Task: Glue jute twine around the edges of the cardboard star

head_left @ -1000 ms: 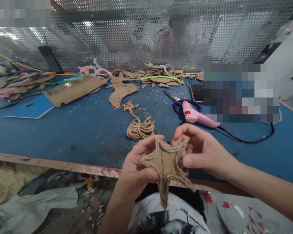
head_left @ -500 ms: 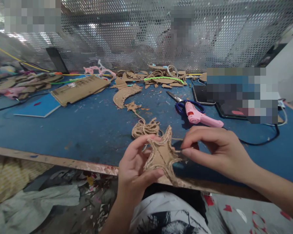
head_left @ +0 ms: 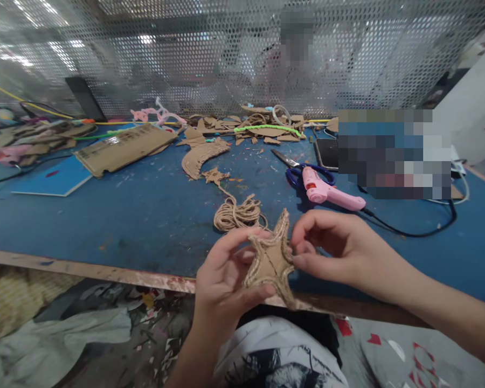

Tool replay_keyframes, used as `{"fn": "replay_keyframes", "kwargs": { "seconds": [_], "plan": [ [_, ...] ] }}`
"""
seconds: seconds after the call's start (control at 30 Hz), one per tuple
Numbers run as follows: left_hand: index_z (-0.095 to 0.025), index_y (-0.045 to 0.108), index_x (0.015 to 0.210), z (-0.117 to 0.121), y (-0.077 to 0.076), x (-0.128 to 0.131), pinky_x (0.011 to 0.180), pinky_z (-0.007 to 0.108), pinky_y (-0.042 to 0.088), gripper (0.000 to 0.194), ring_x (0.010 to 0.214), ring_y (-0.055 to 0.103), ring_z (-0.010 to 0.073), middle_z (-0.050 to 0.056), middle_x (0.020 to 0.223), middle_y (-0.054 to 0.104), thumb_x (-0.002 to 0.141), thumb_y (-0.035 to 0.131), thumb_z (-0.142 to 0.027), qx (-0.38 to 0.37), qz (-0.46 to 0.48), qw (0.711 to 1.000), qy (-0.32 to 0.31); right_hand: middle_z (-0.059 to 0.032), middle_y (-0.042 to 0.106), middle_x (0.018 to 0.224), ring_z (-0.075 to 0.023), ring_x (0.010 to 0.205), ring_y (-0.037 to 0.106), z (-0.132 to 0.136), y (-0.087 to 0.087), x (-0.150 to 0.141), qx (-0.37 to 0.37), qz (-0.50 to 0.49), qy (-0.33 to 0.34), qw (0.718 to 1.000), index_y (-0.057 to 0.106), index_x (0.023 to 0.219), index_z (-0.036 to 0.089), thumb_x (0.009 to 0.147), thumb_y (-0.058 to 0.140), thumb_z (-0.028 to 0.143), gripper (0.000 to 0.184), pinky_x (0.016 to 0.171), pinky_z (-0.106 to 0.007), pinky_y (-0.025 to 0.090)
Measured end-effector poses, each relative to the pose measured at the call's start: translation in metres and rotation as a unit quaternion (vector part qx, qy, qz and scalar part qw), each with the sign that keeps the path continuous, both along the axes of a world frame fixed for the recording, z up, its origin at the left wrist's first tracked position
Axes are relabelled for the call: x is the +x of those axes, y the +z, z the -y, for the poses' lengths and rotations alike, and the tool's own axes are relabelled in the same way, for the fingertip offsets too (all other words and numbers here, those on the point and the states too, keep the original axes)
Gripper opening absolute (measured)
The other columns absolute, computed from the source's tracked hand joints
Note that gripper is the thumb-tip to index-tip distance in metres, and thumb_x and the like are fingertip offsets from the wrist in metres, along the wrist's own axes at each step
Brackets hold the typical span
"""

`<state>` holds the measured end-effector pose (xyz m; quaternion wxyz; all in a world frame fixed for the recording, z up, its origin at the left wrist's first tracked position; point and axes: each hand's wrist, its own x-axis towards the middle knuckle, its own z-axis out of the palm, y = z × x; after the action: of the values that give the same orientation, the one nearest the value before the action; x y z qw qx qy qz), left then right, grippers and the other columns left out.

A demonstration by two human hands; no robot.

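Note:
My left hand [head_left: 222, 280] grips a cardboard star [head_left: 270, 263] edged with jute twine, thumb on its lower face, fingers behind it. My right hand [head_left: 331, 248] pinches the star's right edge with thumb and forefinger. The star is held upright just above the near edge of the blue table [head_left: 125, 215]. A loose bundle of jute twine [head_left: 236, 213] lies on the table right behind the star, and a strand runs from it to a smaller cardboard star [head_left: 215, 175].
A pink glue gun [head_left: 329, 193] with a black cord and blue-handled scissors [head_left: 303, 170] lie to the right. Cardboard pieces [head_left: 123, 146], a crescent cutout [head_left: 200, 155] and scraps sit further back. A perforated metal screen [head_left: 226, 54] closes the far side; a person sits behind it.
The star has turned in my hands, one point now up instead of hanging down. My right hand let go of the edge, drew back, then pinched it again closer in.

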<state>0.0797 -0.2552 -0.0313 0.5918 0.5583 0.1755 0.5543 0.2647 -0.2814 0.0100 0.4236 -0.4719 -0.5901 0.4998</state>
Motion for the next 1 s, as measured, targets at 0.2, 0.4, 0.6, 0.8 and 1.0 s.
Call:
{"fn": "replay_keyframes", "kwargs": {
  "seconds": [0.2,0.4,0.6,0.8,1.0],
  "plan": [
    [-0.028,0.071,0.106,0.004,0.004,0.003,0.07,0.025,0.058,0.045,0.084,0.068,0.0181,0.004,0.101,0.071,0.063,0.084,-0.026,-0.079,-0.015,0.997,0.005,0.005,0.053,0.067,-0.0057,0.061,0.047,-0.006,-0.003,0.002,-0.141,-0.126,0.046,0.981,0.052,0.074,0.018,0.062,0.079,0.017,0.03,0.058,-0.019,0.042],
    [-0.027,0.068,0.111,0.001,0.007,0.003,0.072,0.026,0.056,0.053,0.089,0.066,0.021,0.006,0.108,0.068,0.061,0.084,-0.034,-0.155,-0.048,0.987,-0.002,0.0037,0.054,0.068,-0.0065,0.057,0.048,-0.007,-0.002,0.004,-0.132,-0.14,0.042,0.98,0.051,0.079,0.018,0.069,0.076,0.028,0.028,0.053,-0.02,0.042],
    [-0.026,0.07,0.112,0.001,0.01,0.006,0.073,0.023,0.055,0.051,0.09,0.067,0.0207,0.006,0.107,0.068,0.063,0.083,-0.032,-0.176,-0.052,0.982,-0.037,0.0051,0.055,0.07,-0.0064,0.059,0.05,-0.009,-0.003,0.005,-0.109,-0.115,0.012,0.987,0.051,0.089,0.018,0.066,0.074,0.017,0.033,0.053,-0.019,0.042],
    [-0.029,0.069,0.113,0.0,0.009,0.01,0.08,0.023,0.054,0.049,0.096,0.067,0.0204,0.005,0.114,0.066,0.065,0.082,-0.031,-0.182,-0.044,0.982,-0.031,0.0074,0.051,0.065,-0.0053,0.052,0.047,-0.011,-0.001,0.004,-0.111,-0.125,0.003,0.986,0.051,0.086,0.019,0.063,0.075,0.017,0.033,0.049,-0.02,0.041],
    [-0.027,0.068,0.114,-0.002,0.007,0.011,0.08,0.026,0.054,0.05,0.098,0.066,0.0222,0.006,0.111,0.068,0.065,0.081,-0.03,-0.178,-0.053,0.982,-0.041,0.0068,0.052,0.065,-0.0041,0.053,0.046,-0.011,0.002,0.003,-0.115,-0.125,-0.005,0.985,0.053,0.083,0.017,0.061,0.068,0.008,0.028,0.048,-0.017,0.039]
  ]
}}
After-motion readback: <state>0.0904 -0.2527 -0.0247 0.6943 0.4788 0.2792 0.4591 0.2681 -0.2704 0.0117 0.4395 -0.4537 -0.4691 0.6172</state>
